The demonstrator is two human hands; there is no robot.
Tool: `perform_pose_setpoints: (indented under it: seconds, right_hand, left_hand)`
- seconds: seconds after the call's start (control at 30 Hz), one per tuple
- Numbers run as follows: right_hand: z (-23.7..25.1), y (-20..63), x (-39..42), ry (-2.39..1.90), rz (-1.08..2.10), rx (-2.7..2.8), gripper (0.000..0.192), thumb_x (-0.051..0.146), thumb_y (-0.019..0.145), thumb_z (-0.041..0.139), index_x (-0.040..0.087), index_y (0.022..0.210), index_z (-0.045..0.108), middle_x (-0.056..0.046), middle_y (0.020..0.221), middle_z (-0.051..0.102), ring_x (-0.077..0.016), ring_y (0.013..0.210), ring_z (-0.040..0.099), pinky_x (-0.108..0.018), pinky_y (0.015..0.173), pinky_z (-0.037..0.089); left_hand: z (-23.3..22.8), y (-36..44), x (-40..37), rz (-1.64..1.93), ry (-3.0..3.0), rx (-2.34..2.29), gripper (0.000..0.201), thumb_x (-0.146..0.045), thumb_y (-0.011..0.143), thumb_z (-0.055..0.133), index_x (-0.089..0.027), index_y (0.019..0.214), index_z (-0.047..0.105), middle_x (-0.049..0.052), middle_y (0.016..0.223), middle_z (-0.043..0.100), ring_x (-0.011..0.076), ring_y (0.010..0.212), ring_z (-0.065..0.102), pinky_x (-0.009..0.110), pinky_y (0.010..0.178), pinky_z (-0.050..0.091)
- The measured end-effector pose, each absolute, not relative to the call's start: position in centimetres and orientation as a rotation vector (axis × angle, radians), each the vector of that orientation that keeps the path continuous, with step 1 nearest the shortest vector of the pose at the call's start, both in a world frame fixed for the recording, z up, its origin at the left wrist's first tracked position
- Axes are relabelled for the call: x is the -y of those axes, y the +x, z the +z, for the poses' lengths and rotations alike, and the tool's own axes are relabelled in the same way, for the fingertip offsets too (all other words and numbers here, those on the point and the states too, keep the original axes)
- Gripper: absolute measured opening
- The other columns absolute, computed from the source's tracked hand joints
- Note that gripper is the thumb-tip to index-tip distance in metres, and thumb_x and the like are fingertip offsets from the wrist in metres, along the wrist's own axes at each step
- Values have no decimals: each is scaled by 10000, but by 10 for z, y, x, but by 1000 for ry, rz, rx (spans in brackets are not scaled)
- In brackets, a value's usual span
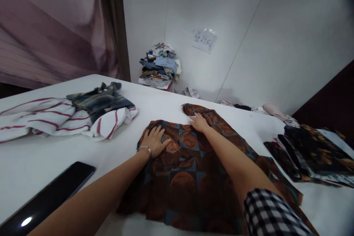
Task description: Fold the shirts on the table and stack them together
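Touching brown shirt point(182, 188), laid out on table point(160, 104), with left hand point(153, 142) flat and splayed, right hand point(199, 123) open on far part.
Can read handwritten 叠衬衣 on sign point(204, 46), on wall point(177, 11) beyond table. Can also see phone point(54, 191) on table's near left.

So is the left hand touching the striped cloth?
No, the left hand rests on the brown patterned garment, apart from the striped cloth.
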State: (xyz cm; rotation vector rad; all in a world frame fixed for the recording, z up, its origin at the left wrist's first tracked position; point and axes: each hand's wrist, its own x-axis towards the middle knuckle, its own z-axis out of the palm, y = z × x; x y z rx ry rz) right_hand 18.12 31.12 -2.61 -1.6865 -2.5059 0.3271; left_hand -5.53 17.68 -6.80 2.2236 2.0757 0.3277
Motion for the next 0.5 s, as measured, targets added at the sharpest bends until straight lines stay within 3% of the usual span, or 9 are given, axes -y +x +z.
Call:
perform_pose_setpoints:
  seconds: [0.1,0.2,0.3,0.37,0.5]
  right_hand:
    - [-36,162,-339,-1727,410,2463,405,433,893,496,253,1246,584,-107,1527,281,-369,1414,158,-630,1064,187]
    - [-45,151,-356,-1737,458,2359,396,402,863,551,192,1195,604,-158,1445,404,-371,1368,263,-636,1050,188]
    - [-40,152,-369,-1697,466,2187,381,358,860,543,105,1137,607,-200,1293,537,-325,1241,437,-535,1036,292]
    - [-24,162,-376,-1643,452,2042,384,364,886,471,99,1138,588,-176,1203,593,-267,1134,516,-443,992,372]
    - [31,209,-384,-1511,394,1764,446,392,918,300,141,1234,488,-104,1162,604,-183,1024,542,-342,886,458]
  left_hand:
    - [-69,-56,-176,329,2224,-2085,670,-598,859,342,-177,1370,448,120,1496,351,313,1383,272,539,1117,178]
    - [-69,-56,-176,335,2228,-2095,667,-605,857,342,-184,1360,460,117,1486,369,313,1373,292,541,1112,188]
    - [-71,-57,-177,364,2242,-2095,666,-611,857,336,-185,1351,471,122,1476,384,314,1363,309,551,1106,196]
    - [-71,-57,-177,365,2242,-2092,673,-615,856,332,-184,1355,468,120,1480,378,311,1366,303,549,1107,196]
    - [-70,-56,-178,337,2234,-2098,689,-610,855,325,-169,1369,452,115,1491,361,303,1378,281,533,1116,183]
